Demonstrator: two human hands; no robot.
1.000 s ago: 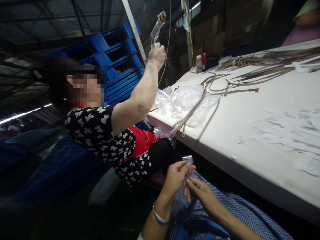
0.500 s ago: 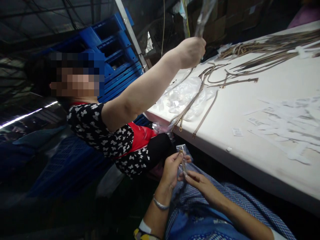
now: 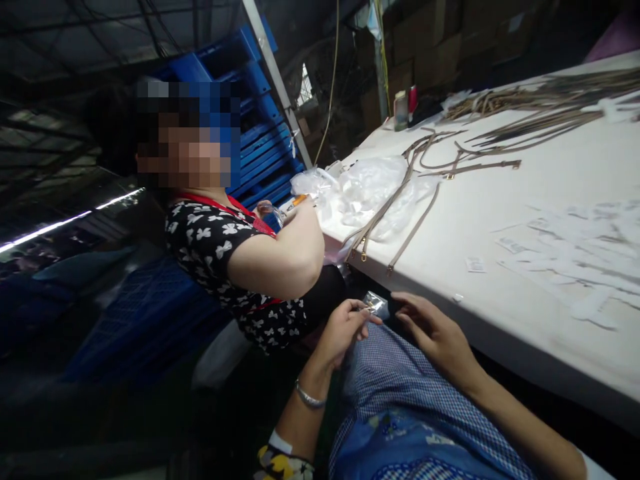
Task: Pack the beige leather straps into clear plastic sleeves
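Over my lap, my left hand pinches a small clear plastic bag. Something gold-coloured, like a belt buckle, shows at the fingertips; the rest of what the bag holds is hidden. My right hand is just to the right of the bag, apart from it, with its fingers spread and nothing in them. On the near corner of the white table lie thin brown belts with gold buckles, their ends hanging over the edge. A single belt lies beside them.
A co-worker sits close on the left, an orange-handled tool by their hands. Crumpled clear bags, a belt pile, white paper strips and a jar are on the table. Blue pallets stand behind.
My right hand has let go of the bagged piece and moved right, opening. My left hand keeps it. The co-worker's outstretched arm has come back down to their body.
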